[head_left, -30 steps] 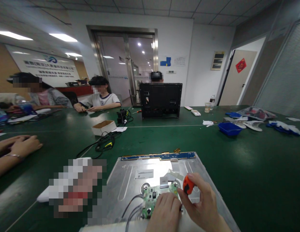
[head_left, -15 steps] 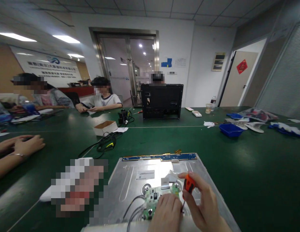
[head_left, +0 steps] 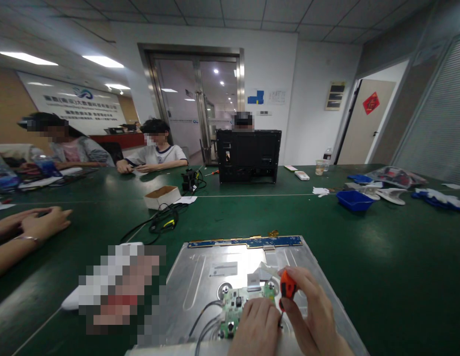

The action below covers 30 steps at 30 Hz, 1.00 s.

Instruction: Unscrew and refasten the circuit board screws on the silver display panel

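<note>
My right hand [head_left: 319, 316] grips an orange-and-black screwdriver [head_left: 288, 285] by its handle. Its thin shaft points down to the right edge of a green circuit board [head_left: 235, 306]. Beside the shaft, my left hand [head_left: 255, 326] rests over the lower right of that board with its fingers curled; its fingertips and whatever they hold are hidden. The board sits on a silver metal panel [head_left: 200, 267], which has a blue circuit strip [head_left: 230, 243] along its far edge. Grey cables [head_left: 206, 326] run out from the board's left side, and a flat ribbon cable [head_left: 253, 282] lies at its top.
A pixelated patch covers items left of the panel. Further off are black cables [head_left: 165, 217], an open cardboard box [head_left: 162, 197], a black monitor-like casing [head_left: 248, 155] and a blue tray [head_left: 355, 200]. Another person's hands [head_left: 44, 225] are at the left; other people sit across the table.
The screwdriver handle has shifted slightly left and turned a little in my right hand's fingers. My left hand has barely moved.
</note>
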Motion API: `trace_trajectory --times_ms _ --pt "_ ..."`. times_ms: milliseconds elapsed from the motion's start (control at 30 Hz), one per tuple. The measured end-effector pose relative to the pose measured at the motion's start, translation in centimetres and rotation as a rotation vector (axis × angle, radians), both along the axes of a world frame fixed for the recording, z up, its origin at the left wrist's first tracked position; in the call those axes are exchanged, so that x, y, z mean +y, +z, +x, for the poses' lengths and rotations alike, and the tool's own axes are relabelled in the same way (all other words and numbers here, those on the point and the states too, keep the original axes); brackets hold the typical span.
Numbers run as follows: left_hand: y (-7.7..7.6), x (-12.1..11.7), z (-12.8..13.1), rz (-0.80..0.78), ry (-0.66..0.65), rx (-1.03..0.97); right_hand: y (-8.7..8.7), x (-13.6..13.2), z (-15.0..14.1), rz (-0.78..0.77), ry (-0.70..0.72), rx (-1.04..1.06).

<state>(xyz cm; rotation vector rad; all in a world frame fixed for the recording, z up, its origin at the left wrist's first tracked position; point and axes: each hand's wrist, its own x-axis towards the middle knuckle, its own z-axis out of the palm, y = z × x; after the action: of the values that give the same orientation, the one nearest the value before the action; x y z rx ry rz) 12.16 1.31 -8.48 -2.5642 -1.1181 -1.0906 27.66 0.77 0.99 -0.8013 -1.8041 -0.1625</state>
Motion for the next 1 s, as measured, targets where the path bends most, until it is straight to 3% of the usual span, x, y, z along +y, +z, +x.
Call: trace_trajectory --times_ms 467,767,1000 --pt "0.0 -0.2 -0.3 -0.091 -0.033 -0.016 0.7 -0.7 -1.0 -0.086 0.013 0.081" --pt "-0.2 -0.2 -0.2 -0.077 -0.011 0.006 1.2 -0.3 -1.3 0.005 -0.020 0.103" --pt "3.1 -1.0 -1.1 -0.167 -0.061 0.124 -0.1 -0.3 -0.6 0.028 0.003 0.194"
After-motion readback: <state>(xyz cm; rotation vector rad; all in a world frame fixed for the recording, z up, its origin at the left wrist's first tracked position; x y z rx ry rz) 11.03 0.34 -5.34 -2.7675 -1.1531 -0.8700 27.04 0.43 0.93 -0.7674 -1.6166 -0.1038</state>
